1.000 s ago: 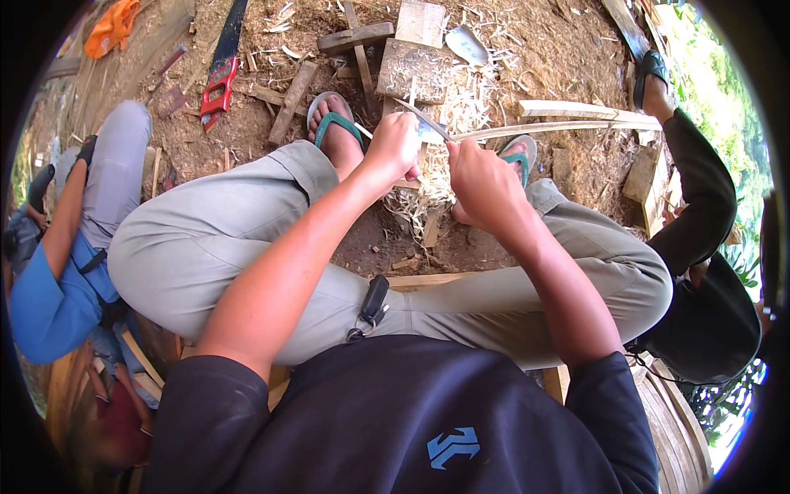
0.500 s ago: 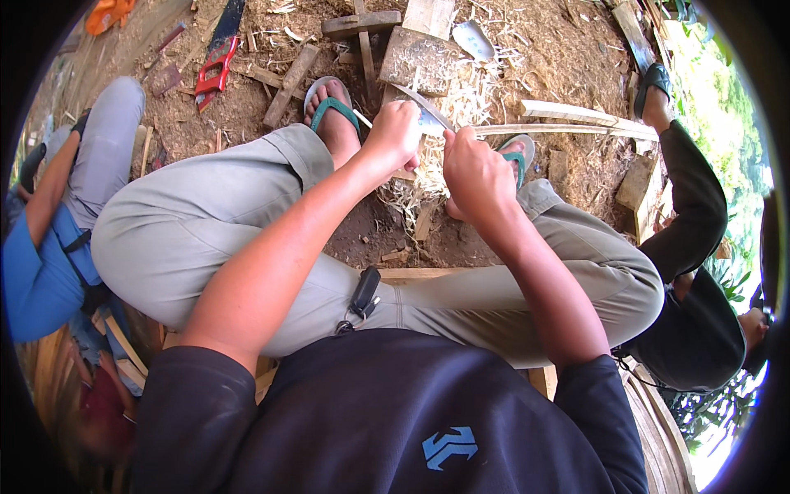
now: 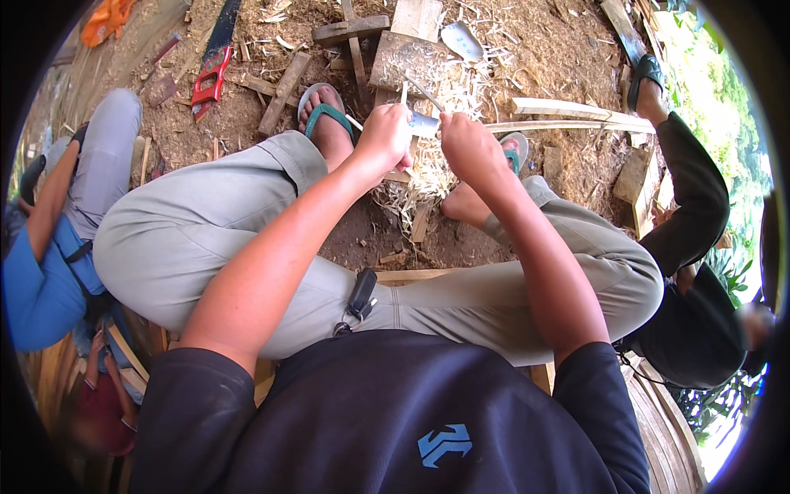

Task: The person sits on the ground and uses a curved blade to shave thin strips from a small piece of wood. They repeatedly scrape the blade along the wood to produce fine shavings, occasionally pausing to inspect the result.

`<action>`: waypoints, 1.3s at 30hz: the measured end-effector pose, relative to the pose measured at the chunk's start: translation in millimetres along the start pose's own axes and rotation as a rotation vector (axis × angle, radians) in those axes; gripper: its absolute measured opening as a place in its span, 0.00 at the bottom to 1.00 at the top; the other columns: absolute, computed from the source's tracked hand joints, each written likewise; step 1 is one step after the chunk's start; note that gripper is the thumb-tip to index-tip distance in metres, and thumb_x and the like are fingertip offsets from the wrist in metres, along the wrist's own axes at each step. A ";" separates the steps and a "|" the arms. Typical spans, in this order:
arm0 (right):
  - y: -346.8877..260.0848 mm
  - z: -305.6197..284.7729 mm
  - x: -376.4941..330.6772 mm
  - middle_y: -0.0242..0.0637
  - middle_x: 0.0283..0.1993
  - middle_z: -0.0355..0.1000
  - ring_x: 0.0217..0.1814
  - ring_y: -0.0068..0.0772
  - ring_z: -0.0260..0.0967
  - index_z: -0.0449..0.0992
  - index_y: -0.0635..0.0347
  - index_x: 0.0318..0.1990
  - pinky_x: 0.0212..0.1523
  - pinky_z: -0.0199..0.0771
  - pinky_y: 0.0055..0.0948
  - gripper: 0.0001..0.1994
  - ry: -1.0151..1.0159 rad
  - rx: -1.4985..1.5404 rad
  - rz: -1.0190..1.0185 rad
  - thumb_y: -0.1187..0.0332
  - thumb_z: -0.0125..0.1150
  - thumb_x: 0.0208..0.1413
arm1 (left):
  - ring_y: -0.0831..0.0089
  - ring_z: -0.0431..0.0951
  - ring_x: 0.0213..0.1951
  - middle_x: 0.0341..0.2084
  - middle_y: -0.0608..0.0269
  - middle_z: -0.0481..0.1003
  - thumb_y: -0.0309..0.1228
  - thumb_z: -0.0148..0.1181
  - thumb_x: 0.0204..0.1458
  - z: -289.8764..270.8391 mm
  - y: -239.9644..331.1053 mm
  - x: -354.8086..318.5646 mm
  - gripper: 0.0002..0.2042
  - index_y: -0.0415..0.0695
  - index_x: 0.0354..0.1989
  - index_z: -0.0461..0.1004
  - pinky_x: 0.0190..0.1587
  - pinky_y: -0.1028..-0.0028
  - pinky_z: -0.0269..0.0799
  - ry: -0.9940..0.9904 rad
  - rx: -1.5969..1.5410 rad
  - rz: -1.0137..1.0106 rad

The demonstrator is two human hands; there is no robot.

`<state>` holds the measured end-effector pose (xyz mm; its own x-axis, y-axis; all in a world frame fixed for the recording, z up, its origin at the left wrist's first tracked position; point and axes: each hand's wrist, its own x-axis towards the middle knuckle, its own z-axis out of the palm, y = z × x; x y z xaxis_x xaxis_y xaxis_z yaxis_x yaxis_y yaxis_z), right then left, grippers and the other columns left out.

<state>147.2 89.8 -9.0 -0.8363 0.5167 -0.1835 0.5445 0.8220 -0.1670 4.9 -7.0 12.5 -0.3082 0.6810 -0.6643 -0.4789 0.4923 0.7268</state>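
Wood shavings (image 3: pixel 415 177) lie heaped on the dirt between our feet, below both hands. Our left hand (image 3: pixel 385 136) is closed tight around a thin bamboo strip (image 3: pixel 568 126) that runs off to the right across the ground. Our right hand (image 3: pixel 467 144) is fisted on a knife (image 3: pixel 422 123), its pale blade showing between the two hands, touching the strip. Chopping block (image 3: pixel 403 58) sits just beyond. Red-handled saw (image 3: pixel 212 58) lies well apart, upper left. Other people sit on both sides.
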 end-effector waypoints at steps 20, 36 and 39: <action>-36.9 -33.2 -2.9 0.43 0.21 0.75 0.25 0.42 0.78 0.70 0.60 0.29 0.24 0.79 0.34 0.18 -0.112 0.048 0.313 0.58 0.43 0.67 | 0.68 0.66 0.09 0.11 0.58 0.65 0.34 0.37 0.60 -2.1 -7.3 7.6 0.17 0.36 0.24 0.65 0.12 0.67 0.61 0.055 0.124 0.025; -37.2 -42.1 -17.9 0.47 0.21 0.74 0.25 0.46 0.78 0.70 0.62 0.30 0.23 0.78 0.38 0.18 -0.127 0.069 0.188 0.58 0.44 0.67 | 0.79 0.61 0.11 0.12 0.70 0.62 0.34 0.42 0.60 -9.6 -18.0 8.3 0.11 0.44 0.28 0.66 0.13 0.75 0.57 0.037 0.207 0.122; -38.5 -44.9 -15.7 0.48 0.22 0.75 0.25 0.47 0.78 0.70 0.62 0.30 0.24 0.78 0.38 0.18 -0.158 0.064 0.259 0.58 0.44 0.67 | 0.79 0.61 0.11 0.12 0.70 0.62 0.34 0.41 0.60 -5.1 -12.5 6.1 0.11 0.44 0.28 0.66 0.13 0.75 0.56 0.037 0.144 0.080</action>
<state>136.5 60.7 43.8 -0.6518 0.6590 -0.3754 0.7451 0.6487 -0.1548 4.8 -11.7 -1.5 -0.3718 0.7018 -0.6077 -0.3302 0.5118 0.7931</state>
